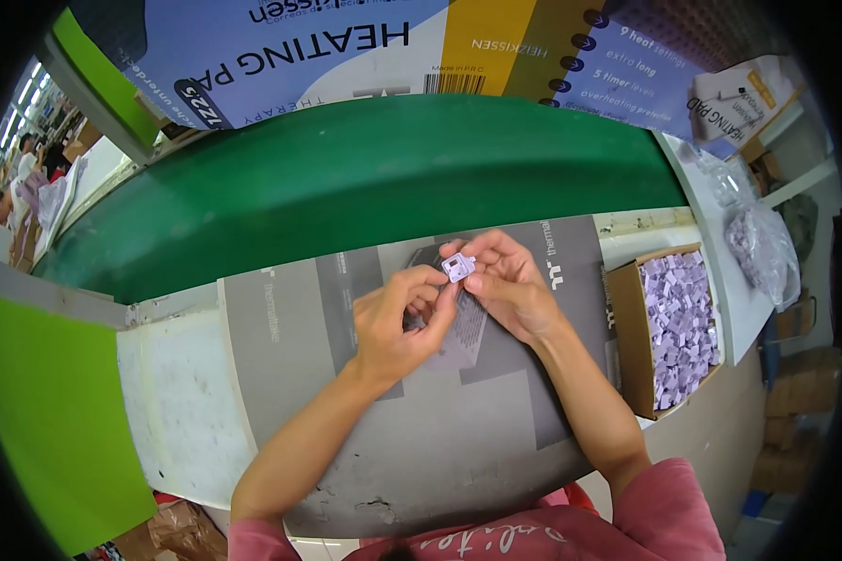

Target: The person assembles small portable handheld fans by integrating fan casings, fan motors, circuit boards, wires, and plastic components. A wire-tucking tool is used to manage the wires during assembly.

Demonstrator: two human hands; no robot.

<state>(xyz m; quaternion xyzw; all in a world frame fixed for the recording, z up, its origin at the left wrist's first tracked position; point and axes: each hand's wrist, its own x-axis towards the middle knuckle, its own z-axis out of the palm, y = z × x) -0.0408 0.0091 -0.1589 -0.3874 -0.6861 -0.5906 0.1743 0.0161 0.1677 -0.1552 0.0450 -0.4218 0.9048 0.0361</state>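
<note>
One lavender plastic piece (457,268) sits pinched by left hand (393,323) and right hand (516,292), both nearly closed; seemingly close fingertip handling; the next move wants a steady grip.

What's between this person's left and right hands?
The head view shows a small purple piece there, between the fingers of the left hand and the right hand.

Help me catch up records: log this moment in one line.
left hand: touching purple part; right hand: holding it; box: right side, purple pieces inside
</note>
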